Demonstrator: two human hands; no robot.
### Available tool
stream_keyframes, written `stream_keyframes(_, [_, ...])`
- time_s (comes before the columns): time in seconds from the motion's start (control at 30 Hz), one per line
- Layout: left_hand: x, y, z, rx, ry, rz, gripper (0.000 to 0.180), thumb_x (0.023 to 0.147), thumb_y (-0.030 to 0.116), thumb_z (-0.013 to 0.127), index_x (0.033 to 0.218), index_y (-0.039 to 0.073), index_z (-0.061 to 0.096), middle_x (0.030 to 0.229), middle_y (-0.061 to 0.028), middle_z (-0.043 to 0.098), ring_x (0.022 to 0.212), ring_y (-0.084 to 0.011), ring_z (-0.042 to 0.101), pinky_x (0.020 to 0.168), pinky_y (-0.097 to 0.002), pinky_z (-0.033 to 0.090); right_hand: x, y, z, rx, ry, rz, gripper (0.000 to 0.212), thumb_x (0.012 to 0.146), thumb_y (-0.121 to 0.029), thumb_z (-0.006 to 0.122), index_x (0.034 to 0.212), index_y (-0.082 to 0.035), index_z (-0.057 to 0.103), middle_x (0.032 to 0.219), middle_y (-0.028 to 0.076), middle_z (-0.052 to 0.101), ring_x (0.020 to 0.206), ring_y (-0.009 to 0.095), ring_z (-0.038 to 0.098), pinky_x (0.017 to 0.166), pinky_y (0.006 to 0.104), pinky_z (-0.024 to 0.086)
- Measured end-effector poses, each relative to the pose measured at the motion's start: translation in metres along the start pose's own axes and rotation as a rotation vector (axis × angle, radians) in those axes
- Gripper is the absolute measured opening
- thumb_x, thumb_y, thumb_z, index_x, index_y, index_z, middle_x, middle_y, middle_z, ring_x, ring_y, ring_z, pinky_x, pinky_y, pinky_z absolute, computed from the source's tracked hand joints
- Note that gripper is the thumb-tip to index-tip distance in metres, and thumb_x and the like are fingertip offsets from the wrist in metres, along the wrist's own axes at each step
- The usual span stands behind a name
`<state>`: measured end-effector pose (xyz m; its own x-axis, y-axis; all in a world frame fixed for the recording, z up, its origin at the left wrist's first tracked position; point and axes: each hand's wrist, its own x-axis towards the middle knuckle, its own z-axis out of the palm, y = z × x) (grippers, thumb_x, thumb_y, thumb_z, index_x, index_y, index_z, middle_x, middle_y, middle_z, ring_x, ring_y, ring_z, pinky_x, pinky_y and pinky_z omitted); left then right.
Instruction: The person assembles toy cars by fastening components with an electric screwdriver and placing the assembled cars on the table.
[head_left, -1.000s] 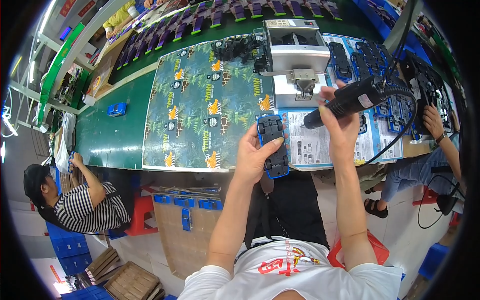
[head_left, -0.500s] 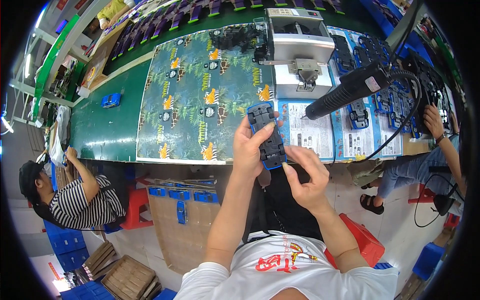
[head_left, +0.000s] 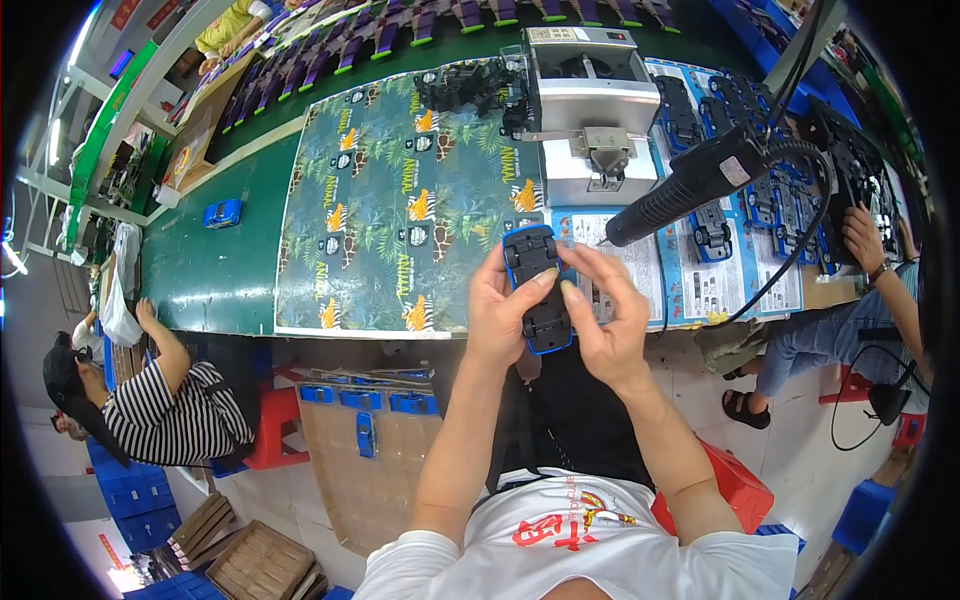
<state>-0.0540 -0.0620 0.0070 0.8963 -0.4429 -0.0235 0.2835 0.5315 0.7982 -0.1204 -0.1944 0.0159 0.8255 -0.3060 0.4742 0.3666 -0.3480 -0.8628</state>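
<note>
A toy car (head_left: 547, 322) with a black underside and blue body edge is held upside down over the table's front edge. My left hand (head_left: 503, 312) wraps its left side, thumb lying across the underside. From the right, my right hand (head_left: 610, 325) grips the car too, its thumb against the chassis and fingers at the far right side. Just beyond hangs a black electric screwdriver (head_left: 668, 200), its tip pointing down-left near the car. Behind the car stands a grey metal machine (head_left: 597, 110) with a small bracket on its front.
Several upturned blue toy cars (head_left: 712, 232) lie on printed sheets at right. Black parts (head_left: 470, 90) are heaped beside the machine. One blue car (head_left: 222, 213) rests on the green tabletop (head_left: 215, 270). A cardboard box (head_left: 375, 480) with blue cars stands below. Co-workers sit at left and right.
My right hand has closed in on the car, its thumb moving from the near corner up onto the underside. The left co-worker's arm has shifted.
</note>
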Motion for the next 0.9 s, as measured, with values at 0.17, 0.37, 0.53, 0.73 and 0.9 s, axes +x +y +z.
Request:
stream_keyframes(0.17, [0.003,0.004,0.001,-0.025,-0.007,-0.030,0.040,0.085,-0.002,0.068,0.123,-0.001,0.056,0.111,-0.0108,0.067,0.097,-0.0150,0.066,0.086,-0.0297,0.055,0.023,-0.011,-0.001,-0.171,0.022,-0.207,0.040,0.080,0.006,0.062,0.121,0.005,0.060,0.112,0.017,0.070,0.107,0.033,0.064,0.096,0.0403,0.048])
stream_keyframes(0.37, [0.002,0.002,0.000,-0.011,-0.003,-0.033,0.042,0.085,-0.001,0.069,0.124,0.000,0.055,0.116,-0.0132,0.066,0.101,-0.0171,0.066,0.088,-0.0315,0.055,0.023,-0.003,-0.012,-0.237,-0.036,-0.431,0.037,0.074,0.010,0.063,0.111,0.004,0.065,0.100,0.014,0.072,0.096,0.031,0.066,0.081,0.0380,0.053])
stream_keyframes(0.53, [0.002,0.002,-0.004,-0.023,-0.043,-0.032,0.042,0.085,-0.001,0.069,0.125,0.000,0.055,0.116,-0.0124,0.066,0.101,-0.0162,0.066,0.087,-0.0308,0.055,0.031,-0.010,-0.006,-0.247,-0.008,-0.407,0.043,0.071,0.010,0.063,0.113,0.004,0.065,0.106,0.016,0.071,0.100,0.033,0.065,0.081,0.0386,0.054])
stream_keyframes(0.73, [0.001,0.001,-0.001,0.000,-0.029,0.003,0.042,0.085,-0.001,0.069,0.125,0.000,0.056,0.116,-0.0120,0.067,0.098,-0.0143,0.066,0.085,-0.0288,0.055,0.022,0.003,-0.018,-0.220,-0.056,-0.459,0.043,0.070,0.012,0.060,0.112,0.004,0.065,0.104,0.015,0.072,0.094,0.034,0.067,0.079,0.0394,0.055])
stream_keyframes(0.9, [0.003,0.004,-0.002,-0.032,-0.034,-0.050,0.042,0.085,-0.001,0.069,0.124,-0.001,0.056,0.117,-0.0125,0.067,0.097,-0.0148,0.067,0.084,-0.0298,0.056,0.027,-0.009,-0.010,-0.237,-0.013,-0.400,0.041,0.071,0.012,0.060,0.112,0.004,0.066,0.102,0.015,0.072,0.095,0.033,0.067,0.080,0.0387,0.055])
